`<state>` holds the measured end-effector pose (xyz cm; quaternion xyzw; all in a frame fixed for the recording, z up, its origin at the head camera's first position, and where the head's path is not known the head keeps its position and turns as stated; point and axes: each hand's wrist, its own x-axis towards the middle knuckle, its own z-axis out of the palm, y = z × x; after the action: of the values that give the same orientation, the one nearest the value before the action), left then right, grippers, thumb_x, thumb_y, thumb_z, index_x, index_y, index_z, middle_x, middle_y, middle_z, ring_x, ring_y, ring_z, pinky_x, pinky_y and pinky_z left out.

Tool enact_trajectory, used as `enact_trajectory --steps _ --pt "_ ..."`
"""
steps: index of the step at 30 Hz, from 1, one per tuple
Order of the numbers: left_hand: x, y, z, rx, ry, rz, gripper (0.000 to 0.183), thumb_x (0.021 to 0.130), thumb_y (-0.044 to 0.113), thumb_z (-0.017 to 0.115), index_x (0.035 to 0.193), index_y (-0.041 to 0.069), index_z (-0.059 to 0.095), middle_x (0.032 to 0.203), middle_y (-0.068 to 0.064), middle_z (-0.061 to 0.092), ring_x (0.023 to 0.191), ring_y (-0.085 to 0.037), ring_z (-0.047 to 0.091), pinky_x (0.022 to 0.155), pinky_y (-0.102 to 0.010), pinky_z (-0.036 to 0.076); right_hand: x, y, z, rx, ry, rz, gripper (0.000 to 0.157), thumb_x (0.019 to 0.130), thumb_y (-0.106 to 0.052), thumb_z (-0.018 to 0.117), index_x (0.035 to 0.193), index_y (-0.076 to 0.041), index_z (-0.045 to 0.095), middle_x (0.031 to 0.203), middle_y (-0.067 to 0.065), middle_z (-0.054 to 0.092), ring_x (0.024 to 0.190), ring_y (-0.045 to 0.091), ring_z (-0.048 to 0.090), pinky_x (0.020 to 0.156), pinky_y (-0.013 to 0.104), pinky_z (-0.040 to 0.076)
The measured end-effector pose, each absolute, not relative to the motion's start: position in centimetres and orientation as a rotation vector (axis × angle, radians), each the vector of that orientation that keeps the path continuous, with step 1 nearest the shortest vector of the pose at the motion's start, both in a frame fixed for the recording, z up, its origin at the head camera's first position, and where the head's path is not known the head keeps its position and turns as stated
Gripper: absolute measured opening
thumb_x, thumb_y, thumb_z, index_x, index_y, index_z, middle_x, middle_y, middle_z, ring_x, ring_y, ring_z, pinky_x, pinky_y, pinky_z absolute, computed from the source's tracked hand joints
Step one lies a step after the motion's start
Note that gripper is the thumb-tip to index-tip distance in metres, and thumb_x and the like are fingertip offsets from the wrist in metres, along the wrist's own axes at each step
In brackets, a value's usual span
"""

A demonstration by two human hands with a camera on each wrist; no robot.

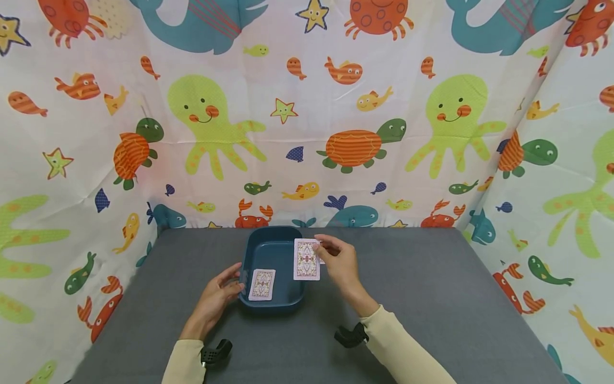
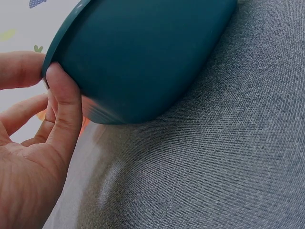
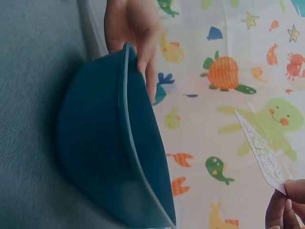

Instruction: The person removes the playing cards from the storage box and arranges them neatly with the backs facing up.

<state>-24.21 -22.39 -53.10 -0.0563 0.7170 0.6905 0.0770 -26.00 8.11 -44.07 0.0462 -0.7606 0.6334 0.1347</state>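
Observation:
A dark blue plastic basin with rounded corners stands on the grey table. My left hand grips its left rim, with the thumb against the outer wall in the left wrist view. Inside, a patterned playing card lies back side up near the front left; whether others lie beneath it I cannot tell. Over the basin's right side, my right hand pinches another playing card by its edge, patterned back showing. A pale edge beside those fingers looks like a second card, mostly hidden.
The grey cloth-covered table extends on both sides of the basin. Behind it and at the sides hangs a white curtain printed with sea animals. Black straps with devices sit on both wrists.

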Motion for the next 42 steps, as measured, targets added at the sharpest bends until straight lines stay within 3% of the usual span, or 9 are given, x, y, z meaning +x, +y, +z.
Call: enact_trajectory --steps 19,32,37,42 --pt "-24.2 -22.4 -53.2 -0.196 2.156 2.048 0.060 0.094 0.007 0.061 0.149 0.019 0.041 0.142 -0.011 0.041 0.117 -0.024 0.050 0.093 -0.032 0.047 -28.4 13.8 -47.1 0.033 -2.239 1.824 0.023 0.091 -0.014 0.070 0.112 -0.006 0.073 0.100 0.019 0.069 0.081 0.011 0.060 0.069 0.020 0.047" --pt "-24.3 -22.3 -52.9 -0.189 2.178 2.020 0.061 0.094 0.009 0.061 0.149 0.021 0.040 0.144 -0.010 0.041 0.119 -0.026 0.049 0.098 -0.038 0.047 -31.8 17.3 -48.7 -0.100 -2.325 1.803 0.023 0.092 -0.017 0.068 0.114 -0.010 0.072 0.097 0.008 0.070 0.083 0.011 0.059 0.073 0.024 0.045" --pt "-24.3 -22.3 -52.9 -0.185 2.165 2.037 0.061 0.093 0.007 0.061 0.149 0.020 0.041 0.142 -0.011 0.042 0.113 -0.024 0.052 0.092 -0.033 0.048 -32.7 18.2 -49.2 -0.132 -2.395 1.792 0.024 0.093 -0.018 0.066 0.116 -0.013 0.070 0.102 0.008 0.070 0.088 0.016 0.058 0.076 0.028 0.044" --pt "-24.3 -22.4 -52.9 -0.190 2.173 2.020 0.061 0.093 0.009 0.062 0.149 0.021 0.041 0.142 -0.011 0.042 0.118 -0.025 0.050 0.097 -0.036 0.048 -33.7 18.9 -49.6 -0.176 -2.449 1.793 0.027 0.093 -0.019 0.065 0.119 -0.013 0.068 0.110 0.013 0.069 0.099 0.028 0.060 0.082 0.033 0.043"
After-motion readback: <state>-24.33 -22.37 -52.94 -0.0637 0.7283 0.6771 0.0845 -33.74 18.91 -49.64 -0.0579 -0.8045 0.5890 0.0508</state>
